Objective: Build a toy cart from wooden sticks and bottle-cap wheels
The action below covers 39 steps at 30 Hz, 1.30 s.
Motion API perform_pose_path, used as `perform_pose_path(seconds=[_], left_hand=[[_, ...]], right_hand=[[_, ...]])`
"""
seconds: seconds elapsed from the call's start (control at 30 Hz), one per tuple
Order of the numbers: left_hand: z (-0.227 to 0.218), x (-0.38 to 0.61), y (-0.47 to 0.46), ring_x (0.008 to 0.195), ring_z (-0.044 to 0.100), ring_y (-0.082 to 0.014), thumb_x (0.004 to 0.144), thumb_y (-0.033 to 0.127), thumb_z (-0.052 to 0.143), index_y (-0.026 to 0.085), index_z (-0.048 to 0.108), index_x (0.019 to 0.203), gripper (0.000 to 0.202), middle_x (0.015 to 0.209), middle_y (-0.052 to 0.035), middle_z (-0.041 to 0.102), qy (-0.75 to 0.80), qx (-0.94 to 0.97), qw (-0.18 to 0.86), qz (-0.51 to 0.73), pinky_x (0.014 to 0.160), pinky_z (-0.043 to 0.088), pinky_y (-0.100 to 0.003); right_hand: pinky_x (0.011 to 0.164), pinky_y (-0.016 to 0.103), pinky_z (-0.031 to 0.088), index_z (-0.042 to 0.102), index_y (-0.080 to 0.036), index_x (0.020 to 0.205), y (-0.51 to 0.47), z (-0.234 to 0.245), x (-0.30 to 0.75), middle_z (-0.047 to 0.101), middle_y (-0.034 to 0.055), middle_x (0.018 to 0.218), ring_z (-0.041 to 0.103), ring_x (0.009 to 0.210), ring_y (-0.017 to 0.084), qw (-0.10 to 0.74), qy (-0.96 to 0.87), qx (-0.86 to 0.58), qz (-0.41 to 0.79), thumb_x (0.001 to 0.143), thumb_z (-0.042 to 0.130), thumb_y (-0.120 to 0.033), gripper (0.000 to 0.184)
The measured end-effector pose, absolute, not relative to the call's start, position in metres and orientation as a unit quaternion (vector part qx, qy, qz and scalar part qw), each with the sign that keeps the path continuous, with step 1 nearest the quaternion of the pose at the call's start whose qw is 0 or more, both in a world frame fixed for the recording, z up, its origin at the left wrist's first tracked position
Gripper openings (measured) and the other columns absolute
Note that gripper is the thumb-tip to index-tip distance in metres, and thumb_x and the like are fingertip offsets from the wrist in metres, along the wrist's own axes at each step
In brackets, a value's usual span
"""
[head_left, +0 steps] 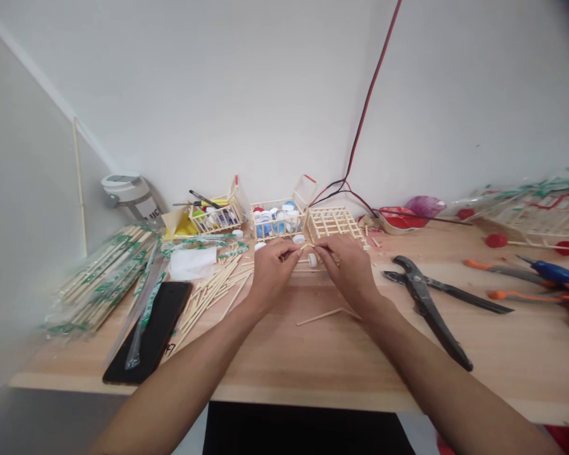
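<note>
Over the middle of the wooden table, my left hand (275,265) and my right hand (348,265) nearly meet, thumbs and forefingers pinched. Between the fingertips shows a short piece of thin wooden stick (307,247), mostly covered by the fingers. White bottle caps (312,260) lie close around it. Just behind stand a stick-built basket (279,221) full of blue and white caps and a stick lattice frame (336,222). A bent stick (320,316) rests on the table below my right hand. Loose sticks (213,294) are heaped left of my left hand.
At left lie wrapped stick bundles (107,278), a black phone (146,335) and a white tissue (192,262). Black pliers (427,303), orange-handled pliers (507,272) and a blue glue gun (552,273) lie at right. A red-wheeled stick cart (545,221) stands behind them. A cable (370,95) hangs down the wall.
</note>
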<state>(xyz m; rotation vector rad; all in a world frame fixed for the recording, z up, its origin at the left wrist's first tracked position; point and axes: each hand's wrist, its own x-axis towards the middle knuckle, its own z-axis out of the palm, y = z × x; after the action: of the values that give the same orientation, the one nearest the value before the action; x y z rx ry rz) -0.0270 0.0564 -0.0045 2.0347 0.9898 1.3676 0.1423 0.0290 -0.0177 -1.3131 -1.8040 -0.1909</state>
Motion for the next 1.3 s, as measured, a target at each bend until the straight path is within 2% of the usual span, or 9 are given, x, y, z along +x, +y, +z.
perform_pose_path(seconds=[0.43,1.3], left_hand=[[0.0008,-0.0268,0.0534,0.065,0.055,-0.0121,0.082,0.020,0.065,0.017,0.073,0.077,0.010,0.072,-0.0017,0.067,0.369,0.746,0.257,0.492,0.060,0.042,-0.024],[0.0031,-0.0256,0.0535,0.069,0.059,-0.0145,0.079,0.020,0.066,0.016,0.075,0.076,0.010,0.074,-0.0035,0.069,0.375,0.724,0.304,0.492,0.064,0.043,-0.025]], right_hand=[[0.075,0.034,0.039,0.063,-0.022,0.084,0.0313,-0.0190,0.1432,0.066,0.0042,0.084,0.056,0.082,0.021,0.447,-0.720,-0.525,-0.079,0.093,0.051,-0.031,0.017],[0.075,0.033,0.038,0.062,-0.020,0.084,0.0280,-0.0139,0.1403,0.067,0.0042,0.084,0.056,0.081,0.021,0.461,-0.712,-0.527,-0.058,0.092,0.054,-0.023,0.012]])
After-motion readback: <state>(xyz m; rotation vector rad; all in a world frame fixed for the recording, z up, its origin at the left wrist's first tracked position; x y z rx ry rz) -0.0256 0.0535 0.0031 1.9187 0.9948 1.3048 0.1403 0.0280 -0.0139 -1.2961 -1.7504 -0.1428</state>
